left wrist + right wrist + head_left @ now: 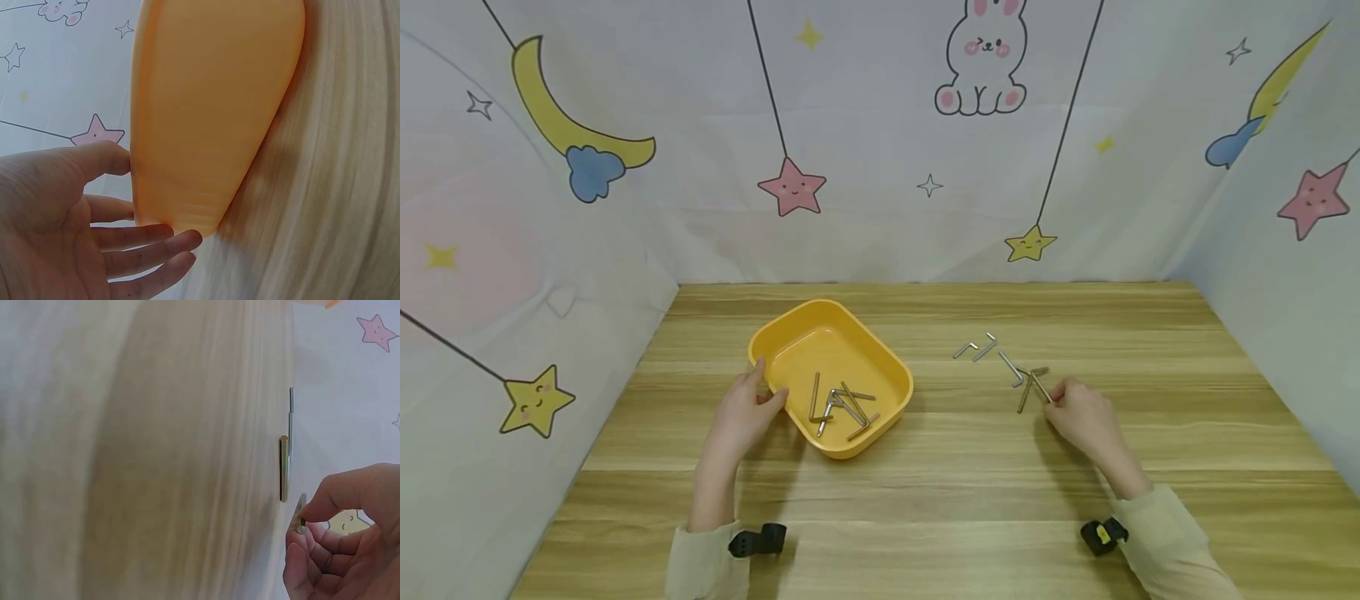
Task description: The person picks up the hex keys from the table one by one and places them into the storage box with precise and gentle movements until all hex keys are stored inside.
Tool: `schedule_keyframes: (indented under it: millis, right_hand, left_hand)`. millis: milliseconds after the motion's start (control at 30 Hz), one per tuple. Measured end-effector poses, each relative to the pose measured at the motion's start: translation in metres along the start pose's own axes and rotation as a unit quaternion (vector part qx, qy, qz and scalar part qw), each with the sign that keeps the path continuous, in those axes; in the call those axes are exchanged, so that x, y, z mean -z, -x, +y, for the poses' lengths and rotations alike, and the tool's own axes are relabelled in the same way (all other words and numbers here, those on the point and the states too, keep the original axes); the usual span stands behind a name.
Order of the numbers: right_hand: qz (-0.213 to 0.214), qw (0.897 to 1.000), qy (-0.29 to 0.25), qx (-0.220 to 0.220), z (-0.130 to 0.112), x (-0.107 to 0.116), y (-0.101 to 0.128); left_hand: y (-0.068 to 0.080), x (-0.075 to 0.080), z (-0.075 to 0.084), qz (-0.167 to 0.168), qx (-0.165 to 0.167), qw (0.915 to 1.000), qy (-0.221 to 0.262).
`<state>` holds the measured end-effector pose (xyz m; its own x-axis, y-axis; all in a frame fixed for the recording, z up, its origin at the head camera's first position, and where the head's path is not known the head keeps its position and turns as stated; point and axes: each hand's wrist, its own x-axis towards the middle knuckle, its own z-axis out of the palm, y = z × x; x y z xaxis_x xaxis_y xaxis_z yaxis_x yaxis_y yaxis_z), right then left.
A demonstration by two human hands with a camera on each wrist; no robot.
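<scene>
My left hand (748, 414) holds the near-left rim of a yellow plastic bin (872, 346). In the left wrist view, several fingers (140, 250) lie against the bin's outer wall, while the thumb meets the rim. Several L-shaped hex keys (816, 398), silver and bronze-coloured, lie inside the bin. On the right, my right hand (1086, 417) pinches a bronze-coloured hex key (1042, 387) between thumb and fingertips. Beside it on the table are another bronze hex key (1024, 396) and a silver hex key (1010, 367).
Two small silver hex keys (985, 347) lie farther back, between the bin and the right hand. The wood-grain table (925, 500) is bounded by a printed white cloth (880, 233) at the back and both sides.
</scene>
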<state>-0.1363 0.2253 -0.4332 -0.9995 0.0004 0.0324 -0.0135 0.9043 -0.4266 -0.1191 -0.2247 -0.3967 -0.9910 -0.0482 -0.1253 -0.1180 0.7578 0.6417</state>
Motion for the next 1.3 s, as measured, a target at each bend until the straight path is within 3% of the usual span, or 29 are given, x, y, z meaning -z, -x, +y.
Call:
schedule_keyframes:
  millis: [500, 900, 1300]
  right_hand:
    - [0.061, 0.997, -0.046, 0.018, -0.015, -0.003, -0.001]
    - [0.035, 0.995, -0.08, 0.037, -0.035, 0.0, 0.003]
    - [0.047, 0.992, -0.101, 0.062, -0.051, 0.002, 0.006]
  left_hand:
    - [-0.002, 0.0, -0.002, -0.001, 0.004, 1.0, 0.002]
    - [-0.002, 0.0, -0.001, -0.003, 0.002, 1.0, 0.002]
    - [-0.002, 0.0, 0.0, -0.004, 0.005, 1.0, 0.006]
